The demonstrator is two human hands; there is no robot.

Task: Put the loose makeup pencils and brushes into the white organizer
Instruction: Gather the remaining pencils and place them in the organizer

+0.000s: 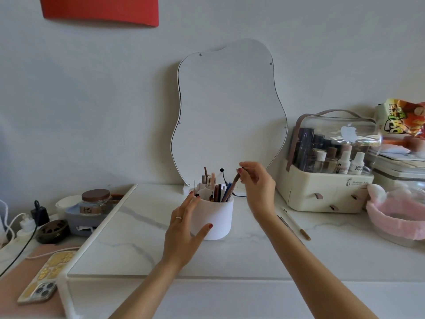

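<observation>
The white organizer [218, 218], a round cup with smaller tubes behind it, stands mid-table and holds several pencils and brushes upright. My left hand [186, 223] wraps the cup's left side, thumb across its front. My right hand [256, 180] hovers just right of the cup's rim and pinches the top of a brown brush [235, 180], whose lower end slants down into the cup. Loose pencils and a brush [293, 223] lie on the marble to the right, beside my right forearm.
A wavy white mirror [230, 107] leans on the wall behind the cup. A cream cosmetics case [326, 187] with a clear lid sits at right, a pink fluffy basket [395, 217] beyond it. At left are a glass jar [95, 201], a power strip and a phone [46, 279].
</observation>
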